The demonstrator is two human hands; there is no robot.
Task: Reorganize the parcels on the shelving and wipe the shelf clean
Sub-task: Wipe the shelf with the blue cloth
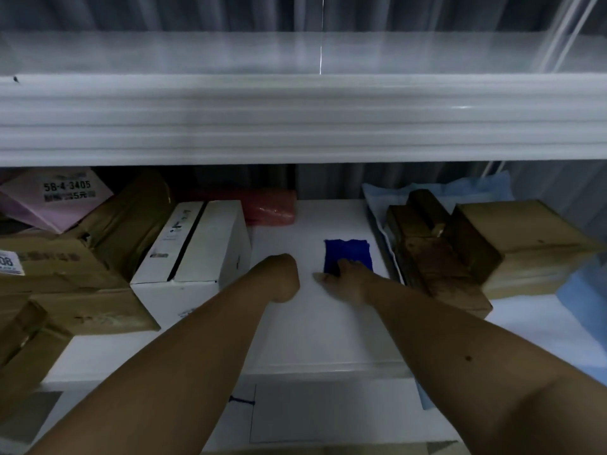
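A blue cloth (348,252) lies flat on the white shelf (328,330), between two groups of parcels. My right hand (345,280) rests on the cloth's near edge, fingers spread and pressing down on it. My left hand (284,277) is curled into a fist on the bare shelf just left of the cloth, holding nothing. A white box (193,247) stands to the left of my left hand. Brown taped parcels (430,254) sit to the right of the cloth.
Cardboard boxes (65,290) and a pink parcel (59,198) crowd the left end. A red package (272,205) lies at the back. A tan box (522,244) and blue wrapping (460,192) fill the right. The upper shelf's edge (295,119) hangs overhead.
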